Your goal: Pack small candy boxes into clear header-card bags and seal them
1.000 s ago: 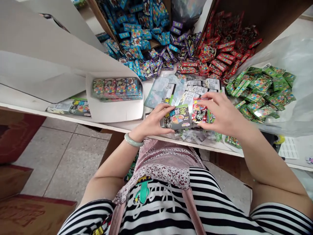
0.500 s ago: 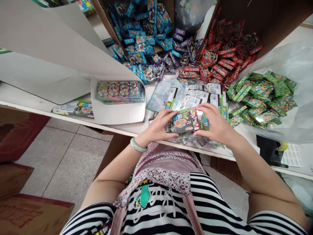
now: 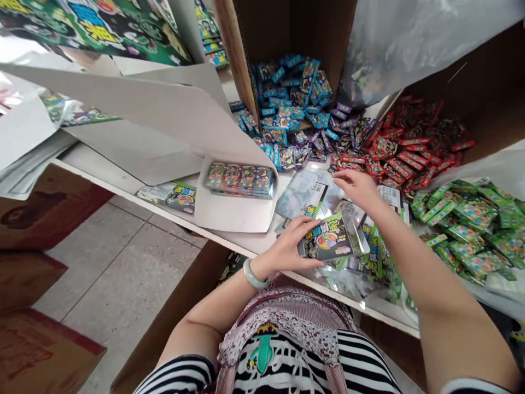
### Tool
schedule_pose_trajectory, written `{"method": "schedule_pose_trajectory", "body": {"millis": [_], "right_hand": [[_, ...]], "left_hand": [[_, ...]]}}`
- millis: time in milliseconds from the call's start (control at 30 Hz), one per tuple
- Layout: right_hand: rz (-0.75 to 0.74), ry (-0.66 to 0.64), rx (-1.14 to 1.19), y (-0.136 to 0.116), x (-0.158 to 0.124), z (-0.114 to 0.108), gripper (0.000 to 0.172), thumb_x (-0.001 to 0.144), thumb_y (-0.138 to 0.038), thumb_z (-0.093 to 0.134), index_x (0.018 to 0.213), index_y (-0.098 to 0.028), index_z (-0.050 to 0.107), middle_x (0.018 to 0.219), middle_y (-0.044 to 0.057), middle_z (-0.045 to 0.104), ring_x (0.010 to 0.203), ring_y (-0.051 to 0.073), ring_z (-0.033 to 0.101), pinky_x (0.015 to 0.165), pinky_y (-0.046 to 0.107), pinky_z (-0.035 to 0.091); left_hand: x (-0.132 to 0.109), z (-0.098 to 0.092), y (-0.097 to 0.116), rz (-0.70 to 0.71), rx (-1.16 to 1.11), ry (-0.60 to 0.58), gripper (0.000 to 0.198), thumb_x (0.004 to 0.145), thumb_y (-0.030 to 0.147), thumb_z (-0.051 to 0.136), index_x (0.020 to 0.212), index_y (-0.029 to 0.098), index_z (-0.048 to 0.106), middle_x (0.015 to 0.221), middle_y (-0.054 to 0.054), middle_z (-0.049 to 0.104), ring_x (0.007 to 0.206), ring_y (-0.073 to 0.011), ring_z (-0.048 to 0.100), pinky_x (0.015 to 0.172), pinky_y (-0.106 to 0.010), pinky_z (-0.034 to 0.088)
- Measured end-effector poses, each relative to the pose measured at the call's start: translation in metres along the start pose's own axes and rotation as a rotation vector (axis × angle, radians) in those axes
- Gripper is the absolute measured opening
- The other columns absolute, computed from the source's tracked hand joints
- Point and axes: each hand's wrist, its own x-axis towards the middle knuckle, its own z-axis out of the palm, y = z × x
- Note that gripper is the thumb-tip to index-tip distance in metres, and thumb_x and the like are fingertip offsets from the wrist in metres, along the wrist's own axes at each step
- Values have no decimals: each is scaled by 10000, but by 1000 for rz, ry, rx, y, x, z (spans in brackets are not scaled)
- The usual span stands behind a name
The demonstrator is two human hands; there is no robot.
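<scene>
My left hand [image 3: 289,250] grips a clear plastic sleeve with a green printed card [image 3: 331,242] at the table's front edge. It holds the sleeve by its left end, thumb below and fingers on top. My right hand [image 3: 357,187] is stretched forward over the table, fingers spread, just short of the red packets [image 3: 404,156] and holding nothing. Under both hands lies a spread of empty clear sleeves and green cards [image 3: 375,257]. A filled pack of several small packets [image 3: 241,179] lies on a white card sheet to the left.
Blue packets [image 3: 291,104] spill from a cardboard box at the back; purple ones [image 3: 348,128] lie in front. Green packets [image 3: 467,224] are heaped on clear plastic at right. Large white card sheets [image 3: 135,120] cover the table's left. Brown cartons [image 3: 36,208] stand on the floor.
My right hand let go of the sleeve and reached forward toward the red packets. My left hand keeps holding the sleeve. The camera swung left and up.
</scene>
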Motion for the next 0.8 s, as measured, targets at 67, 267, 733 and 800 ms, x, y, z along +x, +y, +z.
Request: {"method": "schedule_pose_trajectory", "body": {"millis": [67, 267, 733, 800], "right_hand": [[166, -47, -81, -5, 52, 30, 256, 880, -302, 592, 1076, -178, 702, 1054, 101, 760, 1010, 276, 702, 956, 442, 534], [366, -20, -140, -16, 137, 96, 553, 809, -273, 671, 1313, -85, 541, 1229, 230, 673, 1130, 353, 652, 992, 495, 507], [138, 112, 254, -17, 10, -14, 555, 895, -438, 517, 1417, -271, 428, 1018, 72, 709, 796, 259, 703, 619, 384, 601], [22, 207, 185, -28, -36, -36, 543, 938, -486, 479, 1440, -302, 384, 1061, 81, 705, 822, 259, 706, 637, 387, 594]], "left_hand": [[-2, -4, 2, -13, -18, 13, 981, 723, 621, 806, 1527, 251, 384, 1400, -172, 478, 1338, -353, 490, 1159, -567, 412], [-9, -16, 1, -65, -55, 29, 1030, 706, 613, 824, 1555, 296, 335, 1425, -167, 472, 1340, -365, 500, 1159, -571, 418], [-7, -20, -7, -64, 3, 108, 938, 746, 611, 793, 1520, 266, 389, 1380, -152, 486, 1289, -340, 523, 1120, -546, 461], [-3, -15, -6, -76, 79, 135, 922, 750, 586, 798, 1511, 258, 394, 1372, -151, 490, 1288, -343, 520, 1118, -554, 459]]}}
